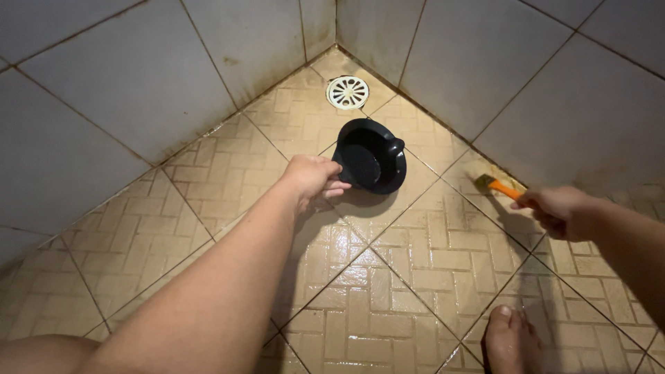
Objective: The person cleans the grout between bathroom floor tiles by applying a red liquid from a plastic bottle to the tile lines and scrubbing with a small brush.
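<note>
My left hand (313, 178) grips the handle of a black plastic dipper (372, 155), held tilted just above the wet beige tiled floor (388, 277). My right hand (556, 210) is closed around the orange handle of a scrub brush (497, 185). The brush's bristles press against the floor where it meets the right wall. The dipper looks empty inside.
A round white floor drain (347, 92) sits in the far corner. Grey tiled walls (138, 83) rise on the left and right and meet behind the drain. My bare foot (509, 341) stands at the lower right.
</note>
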